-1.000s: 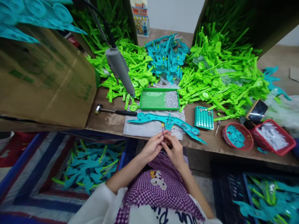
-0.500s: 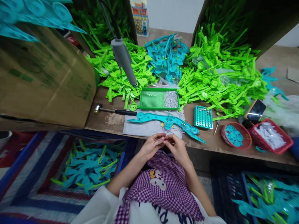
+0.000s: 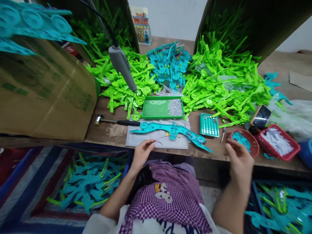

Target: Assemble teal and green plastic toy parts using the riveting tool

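A teal bow-shaped plastic piece (image 3: 174, 131) lies across a light cloth (image 3: 136, 139) on the workbench. From its middle a thin reddish string (image 3: 159, 141) runs left to my left hand (image 3: 142, 154), whose thumb and fingers are pinched together on it in front of the cloth. My right hand (image 3: 240, 162) is off to the right, just at the near side of a round red basket (image 3: 253, 149) of small teal pieces. Motion blurs it and its fingers look bent; whether anything is between them is unclear.
A hammer (image 3: 117, 122) and a green tray (image 3: 143, 109) of small metal parts lie behind the cloth. Further right are a teal tray of round discs (image 3: 209, 125), a screwdriver (image 3: 223, 135) and a red basket of white pieces (image 3: 296, 148). A powered driver (image 3: 123, 70) hangs above green parts.
My hands were together at the string; now they are apart. The right hand has moved far right to the round basket, while the left has shifted left, still pinching the string.
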Available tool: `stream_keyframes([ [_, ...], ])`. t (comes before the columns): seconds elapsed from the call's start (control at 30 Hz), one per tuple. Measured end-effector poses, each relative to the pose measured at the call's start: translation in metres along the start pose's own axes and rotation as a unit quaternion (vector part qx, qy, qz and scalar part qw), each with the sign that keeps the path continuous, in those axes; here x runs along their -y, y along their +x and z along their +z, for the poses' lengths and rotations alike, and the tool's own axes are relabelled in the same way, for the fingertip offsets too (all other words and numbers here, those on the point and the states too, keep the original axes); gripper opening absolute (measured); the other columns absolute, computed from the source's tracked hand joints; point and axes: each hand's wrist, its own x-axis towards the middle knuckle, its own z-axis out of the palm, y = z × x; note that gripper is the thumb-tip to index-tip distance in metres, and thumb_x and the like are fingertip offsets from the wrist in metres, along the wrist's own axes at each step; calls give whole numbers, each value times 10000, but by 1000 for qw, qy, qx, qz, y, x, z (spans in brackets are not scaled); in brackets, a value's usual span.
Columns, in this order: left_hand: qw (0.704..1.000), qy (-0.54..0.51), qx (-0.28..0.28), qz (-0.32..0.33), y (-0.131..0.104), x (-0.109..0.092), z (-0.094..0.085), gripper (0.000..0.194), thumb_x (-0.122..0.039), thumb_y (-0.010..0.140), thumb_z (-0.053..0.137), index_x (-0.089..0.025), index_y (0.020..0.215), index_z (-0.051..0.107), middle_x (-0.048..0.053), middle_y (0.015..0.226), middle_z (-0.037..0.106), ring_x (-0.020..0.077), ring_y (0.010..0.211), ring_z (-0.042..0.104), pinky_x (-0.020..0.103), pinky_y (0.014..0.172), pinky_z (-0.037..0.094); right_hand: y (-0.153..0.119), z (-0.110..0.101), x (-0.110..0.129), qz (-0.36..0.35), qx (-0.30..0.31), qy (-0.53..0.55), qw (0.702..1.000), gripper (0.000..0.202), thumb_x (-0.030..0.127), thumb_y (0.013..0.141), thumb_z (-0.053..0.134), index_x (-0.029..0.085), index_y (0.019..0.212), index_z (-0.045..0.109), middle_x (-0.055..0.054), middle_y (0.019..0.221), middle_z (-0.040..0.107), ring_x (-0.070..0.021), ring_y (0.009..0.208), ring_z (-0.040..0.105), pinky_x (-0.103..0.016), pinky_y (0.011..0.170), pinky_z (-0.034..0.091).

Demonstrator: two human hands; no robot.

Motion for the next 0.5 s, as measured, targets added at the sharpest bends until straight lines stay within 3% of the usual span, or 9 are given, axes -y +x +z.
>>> stream_keyframes([
  [0.13, 997, 31, -73, 17, 15, 5, -24, 405, -416, 670, 775, -134, 951, 700, 53, 860, 695, 148, 763, 627, 247, 719, 501, -24, -95, -67, 78, -184, 11, 980, 381, 359, 569, 793, 187, 895, 697, -2, 727, 632, -106, 501, 481, -257, 458, 364],
  [0.23, 996, 6, -88, 22, 25, 2, -21, 419, -426, 666, 776, -127, 945, 686, 40, 806, 681, 131, 704, 617, 235, 678, 495, -46, -134, -125, 118, -302, -59, 944, 291, 386, 519, 745, 208, 732, 659, -6, 677, 618, -136, 442, 440, -303, 426, 339],
  [0.27, 996, 2, -89, 26, 27, 1, -18, 416, -427, 672, 772, -128, 946, 682, 35, 791, 678, 129, 689, 616, 233, 667, 493, -53, -142, -142, 136, -301, -111, 937, 271, 418, 523, 713, 217, 692, 644, -3, 607, 587, -168, 439, 447, -332, 427, 351],
  [0.33, 997, 15, -75, 34, 26, -4, -12, 388, -422, 689, 760, -133, 934, 680, 35, 782, 682, 132, 671, 619, 236, 650, 492, -63, -151, -162, 146, -239, -239, 930, 256, 443, 516, 686, 228, 644, 632, -11, 507, 529, -254, 480, 495, -428, 467, 409],
  [0.4, 996, 74, -23, 52, 19, -8, -7, 316, -398, 718, 743, -146, 904, 695, 47, 805, 701, 149, 689, 633, 250, 664, 497, -65, -149, -157, 90, -207, -338, 914, 280, 436, 557, 676, 210, 723, 675, -66, 554, 577, -361, 630, 578, -550, 592, 463],
  [0.47, 979, 162, 74, 96, 9, -13, -3, 214, -353, 771, 706, -171, 881, 722, 59, 852, 722, 173, 756, 653, 273, 732, 501, -62, -130, -125, -18, -245, -374, 894, 378, 412, 678, 631, 161, 951, 703, -158, 784, 670, -423, 872, 610, -621, 781, 458],
  [0.5, 963, 201, 133, 121, 4, -15, 0, 174, -328, 801, 678, -186, 885, 733, 62, 873, 729, 183, 793, 660, 283, 770, 497, -60, -113, -101, -74, -284, -366, 883, 398, 397, 745, 595, 146, 1038, 693, -183, 892, 684, -412, 944, 611, -617, 862, 442],
])
